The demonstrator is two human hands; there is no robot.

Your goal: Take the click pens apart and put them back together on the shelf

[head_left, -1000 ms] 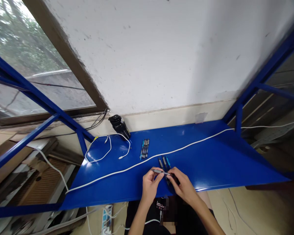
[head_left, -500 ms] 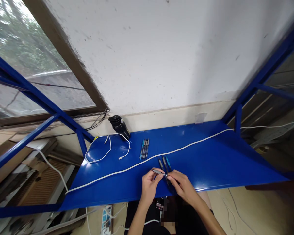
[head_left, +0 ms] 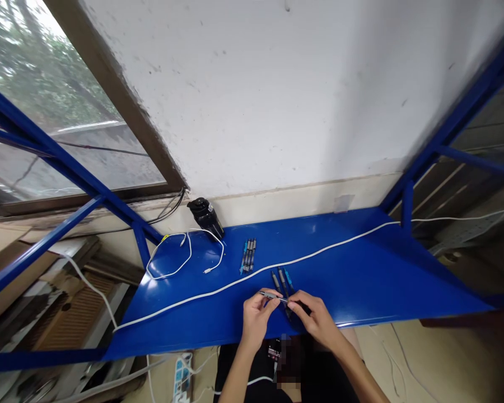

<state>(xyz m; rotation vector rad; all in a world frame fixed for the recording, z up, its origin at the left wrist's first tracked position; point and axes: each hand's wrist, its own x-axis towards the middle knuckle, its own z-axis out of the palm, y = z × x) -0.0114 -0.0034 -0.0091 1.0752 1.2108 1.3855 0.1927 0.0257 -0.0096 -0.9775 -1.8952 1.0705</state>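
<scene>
Near the front edge of the blue table, my left hand is closed on a grey pen that points to the right. My right hand pinches the tip end of the same pen. Just behind the hands lie two grey pens and a blue pen, their lower ends partly hidden by my fingers. Farther back on the left, several pens rest side by side, one blue and the others grey.
A white cable crosses the whole table behind my hands. A black bottle stands at the back left beside a looped white charging cable. Blue frame bars rise at both sides. Below the table, a power strip lies on the floor.
My right hand has shifted very slightly to the right along the pen. Everything else looks the same.
</scene>
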